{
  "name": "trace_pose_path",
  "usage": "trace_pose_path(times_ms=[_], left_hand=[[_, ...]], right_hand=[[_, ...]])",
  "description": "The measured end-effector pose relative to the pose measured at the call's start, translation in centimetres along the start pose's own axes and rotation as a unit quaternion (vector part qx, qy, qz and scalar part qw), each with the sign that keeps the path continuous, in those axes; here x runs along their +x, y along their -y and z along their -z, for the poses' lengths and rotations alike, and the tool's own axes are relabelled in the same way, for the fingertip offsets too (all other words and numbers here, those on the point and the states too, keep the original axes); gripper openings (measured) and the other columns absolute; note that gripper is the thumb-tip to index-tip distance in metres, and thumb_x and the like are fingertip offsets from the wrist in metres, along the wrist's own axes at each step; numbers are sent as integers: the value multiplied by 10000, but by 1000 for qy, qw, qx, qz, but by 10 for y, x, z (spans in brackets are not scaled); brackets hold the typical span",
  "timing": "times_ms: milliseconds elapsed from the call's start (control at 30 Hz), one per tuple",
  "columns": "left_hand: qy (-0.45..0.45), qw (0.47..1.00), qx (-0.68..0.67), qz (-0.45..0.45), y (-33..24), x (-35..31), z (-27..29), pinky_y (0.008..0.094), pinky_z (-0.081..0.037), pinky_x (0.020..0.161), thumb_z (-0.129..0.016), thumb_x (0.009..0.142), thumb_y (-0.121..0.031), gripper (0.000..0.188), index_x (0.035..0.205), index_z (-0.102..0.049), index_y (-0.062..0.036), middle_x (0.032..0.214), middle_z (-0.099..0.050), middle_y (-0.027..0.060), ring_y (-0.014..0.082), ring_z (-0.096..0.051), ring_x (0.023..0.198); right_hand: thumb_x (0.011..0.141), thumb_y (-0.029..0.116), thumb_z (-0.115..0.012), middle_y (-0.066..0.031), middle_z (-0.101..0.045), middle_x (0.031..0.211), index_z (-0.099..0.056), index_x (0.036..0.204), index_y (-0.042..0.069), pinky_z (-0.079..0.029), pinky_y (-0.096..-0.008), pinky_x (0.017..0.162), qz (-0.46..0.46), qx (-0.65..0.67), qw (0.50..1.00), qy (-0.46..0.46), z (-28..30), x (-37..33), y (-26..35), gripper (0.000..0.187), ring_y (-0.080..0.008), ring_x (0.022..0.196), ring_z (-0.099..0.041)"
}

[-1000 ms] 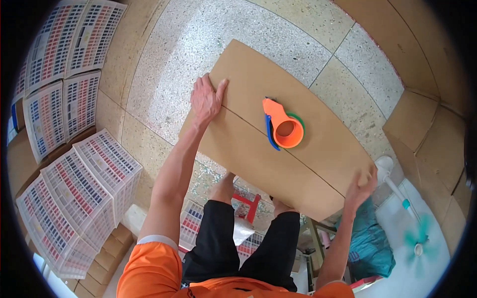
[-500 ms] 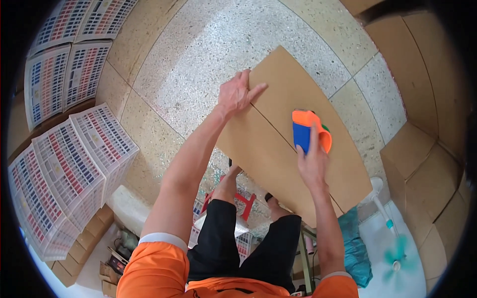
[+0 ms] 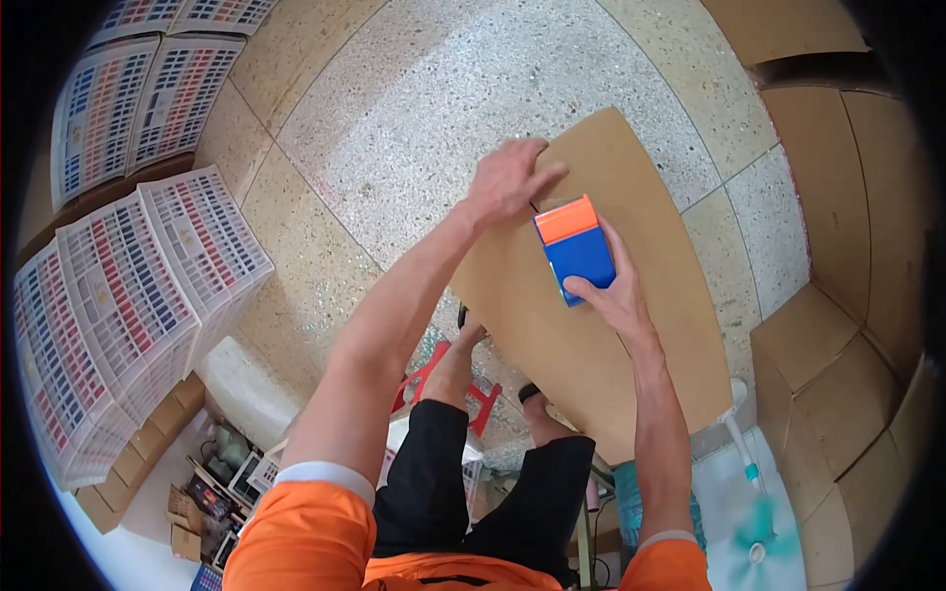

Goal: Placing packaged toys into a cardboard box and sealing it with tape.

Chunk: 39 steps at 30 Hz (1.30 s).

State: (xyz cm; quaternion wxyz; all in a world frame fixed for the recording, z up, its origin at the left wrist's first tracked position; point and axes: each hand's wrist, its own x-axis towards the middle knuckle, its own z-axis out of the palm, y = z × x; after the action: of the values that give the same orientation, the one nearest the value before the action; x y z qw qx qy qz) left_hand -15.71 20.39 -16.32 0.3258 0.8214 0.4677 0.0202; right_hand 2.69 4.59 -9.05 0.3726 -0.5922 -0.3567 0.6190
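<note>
A brown cardboard box [image 3: 650, 197] is in front of my legs, two flaps meeting along a slanting seam on its upper face. My left hand [image 3: 507, 182] grips its far left edge, thumb stretched over the flap near the seam and fingers curled at the edge. My right hand [image 3: 621, 295] is closed round an orange and blue tape dispenser [image 3: 579, 261], its orange end toward my left hand. The dispenser is over the seam; whether it touches the cardboard I cannot tell. Any strip of tape is too faint to make out.
White plastic crates [image 3: 138, 286] are stacked at the left, and cardboard boxes [image 3: 838, 394] stand along the right. A red stool [image 3: 429, 379] is beside my legs. At the lower right is a fan with green blades [image 3: 757, 552], near a teal bag [image 3: 631, 502].
The tape dispenser has moved left and been turned in my right hand, bringing its orange end near my left hand. The box and my left hand have shifted slightly right in view.
</note>
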Motion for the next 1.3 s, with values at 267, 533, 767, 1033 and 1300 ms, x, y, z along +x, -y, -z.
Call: trace_pose_path(times_ms=[267, 533, 767, 1033, 1300], left_hand=[[44, 885, -420, 195, -33, -55, 37, 329, -497, 904, -578, 996, -362, 399, 1141, -661, 0, 1111, -683, 101, 185, -634, 988], [189, 803, -548, 138, -15, -33, 8, 263, -523, 820, -614, 1002, -219, 248, 1049, -699, 9, 938, -715, 36, 101, -650, 878], [205, 813, -534, 111, -17, -26, 14, 266, -527, 772, -615, 996, -188, 213, 992, -708, 4, 896, -704, 30, 93, -644, 839], [-17, 849, -506, 155, 34, -10, 34, 267, -501, 713, -641, 971, -176, 184, 922, -693, -6, 809, -662, 25, 101, -597, 744], [-49, 862, -488, 123, 74, 11, 66, 267, -467, 716, -686, 944, -194, 170, 942, -656, -27, 805, -622, 8, 101, -562, 742]], right_hand=[[723, 263, -888, -135, -490, 1449, -328, 1527, 59, -420, -384, 1078, 24, -48, 998, 11, 5, -6, -8, 1001, -245, 1341, -471], [721, 303, -885, -146, -496, 1442, -323, 1529, 65, -422, -394, 1076, 16, -58, 998, 33, 4, -2, -3, 1012, -250, 1338, -475], [734, 281, -863, -152, -506, 1429, -329, 1526, 64, -428, -397, 1069, 32, -76, 996, 27, 6, -1, -3, 980, -247, 1318, -491], [740, 196, -838, -148, -581, 1341, -390, 1497, 48, -468, -377, 1024, -16, -92, 995, 33, 5, -16, 11, 892, -224, 1221, -568], [752, 123, -819, -131, -640, 1255, -455, 1455, 23, -503, -344, 963, -32, -115, 993, 7, -4, -10, 14, 798, -197, 1116, -624]])
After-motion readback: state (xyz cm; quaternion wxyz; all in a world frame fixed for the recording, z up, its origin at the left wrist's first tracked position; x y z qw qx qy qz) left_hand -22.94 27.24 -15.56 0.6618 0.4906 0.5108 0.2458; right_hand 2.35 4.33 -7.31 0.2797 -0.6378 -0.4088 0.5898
